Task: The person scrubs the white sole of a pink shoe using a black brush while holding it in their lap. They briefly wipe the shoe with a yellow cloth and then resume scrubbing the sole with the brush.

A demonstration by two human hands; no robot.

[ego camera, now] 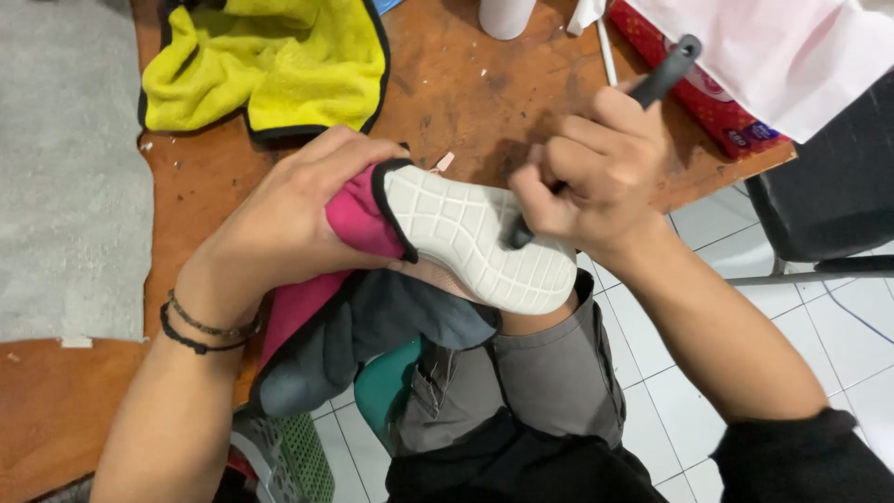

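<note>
Gripping a shoe [480,244] sole-up through a pink cloth [358,222], the left hand [279,219] wraps closed around the heel end, just over the desk [456,93] edge and above the person's lap. The right hand [596,177] is closed tight on a dark tool [666,73]; its handle sticks up past the knuckles and its tip touches the white grooved sole near the middle. The toe of the shoe points toward the right, out over grey trousers [549,373].

A red box [712,102] lies at the desk's right corner, partly under a white sheet [792,47]; what it holds cannot be seen. A green crate [298,456] stands on the floor at the lower left, its contents hidden by the arm and a grey cloth [372,326] that hangs from under the shoe. The base of a white cup [506,17] shows at the top edge, its inside out of view.

A yellow towel [270,61] is bunched at the desk's upper left, well apart from the shoe. Bare brown desk lies between towel and hands. The desk edge runs diagonally below the right hand, with tiled floor [745,270] open to the right, up to a dark chair [829,205].
</note>
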